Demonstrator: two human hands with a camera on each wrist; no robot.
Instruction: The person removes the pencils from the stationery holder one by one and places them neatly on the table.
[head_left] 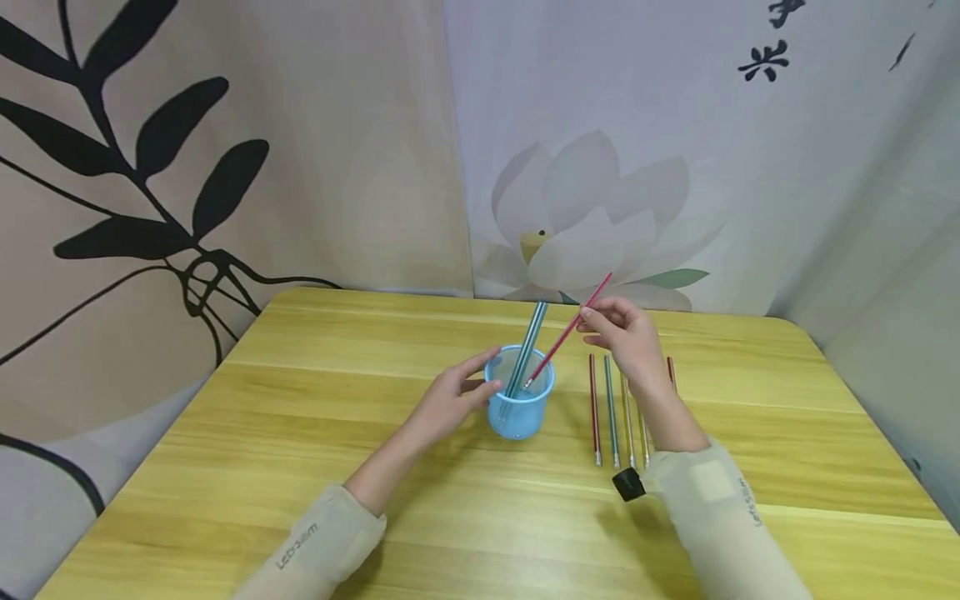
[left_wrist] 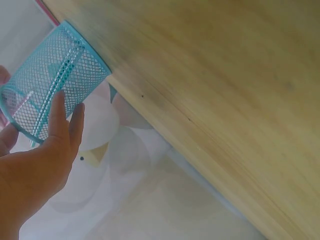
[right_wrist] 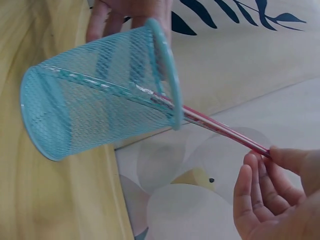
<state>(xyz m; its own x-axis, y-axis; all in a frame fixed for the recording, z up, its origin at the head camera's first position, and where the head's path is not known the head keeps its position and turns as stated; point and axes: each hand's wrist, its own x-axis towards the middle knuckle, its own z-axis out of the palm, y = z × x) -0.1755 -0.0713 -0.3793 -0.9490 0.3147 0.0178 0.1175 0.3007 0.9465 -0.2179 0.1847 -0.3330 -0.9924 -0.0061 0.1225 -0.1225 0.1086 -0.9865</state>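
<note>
A light blue mesh pencil cup [head_left: 517, 421] stands upright on the table, and my left hand [head_left: 441, 406] holds it with thumb and fingers about its side and rim. Teal pencils [head_left: 530, 337] lean inside the cup. My right hand [head_left: 632, 340] pinches a red pencil [head_left: 564, 333] near its upper end. That pencil slants down, its silver-ferruled end inside the cup mouth. In the right wrist view, the red pencil [right_wrist: 230, 132] passes over the cup's rim [right_wrist: 172, 85], next to the teal ones. The left wrist view has the left fingers [left_wrist: 59, 112] against the mesh.
Right of the cup, several pencils lie side by side: a red one [head_left: 595, 408], a teal one [head_left: 611, 408] and yellow ones [head_left: 627, 417]. Another red pencil [head_left: 671, 371] is partly hidden by the right arm. A printed curtain [head_left: 360, 150] hangs behind the wooden table [head_left: 300, 383].
</note>
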